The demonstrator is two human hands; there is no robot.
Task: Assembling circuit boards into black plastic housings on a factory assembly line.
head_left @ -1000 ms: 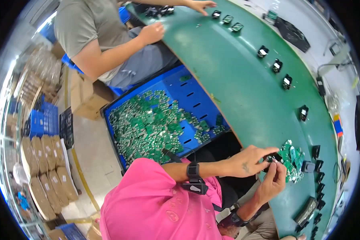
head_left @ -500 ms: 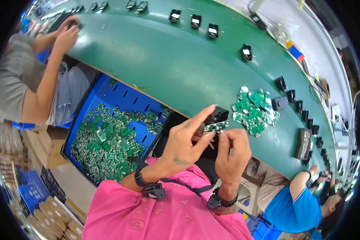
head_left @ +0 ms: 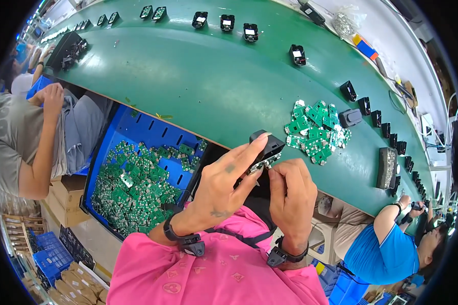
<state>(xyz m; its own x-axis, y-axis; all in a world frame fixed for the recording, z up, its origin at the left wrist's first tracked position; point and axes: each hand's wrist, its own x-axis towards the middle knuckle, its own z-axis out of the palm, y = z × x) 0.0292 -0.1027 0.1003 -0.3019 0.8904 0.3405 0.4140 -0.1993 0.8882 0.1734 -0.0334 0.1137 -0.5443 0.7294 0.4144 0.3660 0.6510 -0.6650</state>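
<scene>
Above the table's near edge, my left hand (head_left: 220, 187) grips a black plastic housing (head_left: 270, 144) together with a small green circuit board (head_left: 266, 161) at its lower side. The index finger lies along the housing's top and the thumb is beneath the board. My right hand (head_left: 293, 195) is closed in a pinch just right of the board; whatever its fingertips hold is hidden. Farther right on the table lies a loose pile of green circuit boards (head_left: 318, 133), beside a dark grey plastic block (head_left: 350, 118).
Black housings (head_left: 250, 32) stand in a row along the green table (head_left: 188, 81). A blue bin (head_left: 164, 133) of circuit boards sits below its edge at left. People work on either side: a grey sleeve (head_left: 15, 137) at left, a blue shirt (head_left: 374, 256) at right.
The housing in my left hand is tilted differently, and both hands stay close together. The view has shifted slightly. The co-worker at left has drawn their hands back from the table.
</scene>
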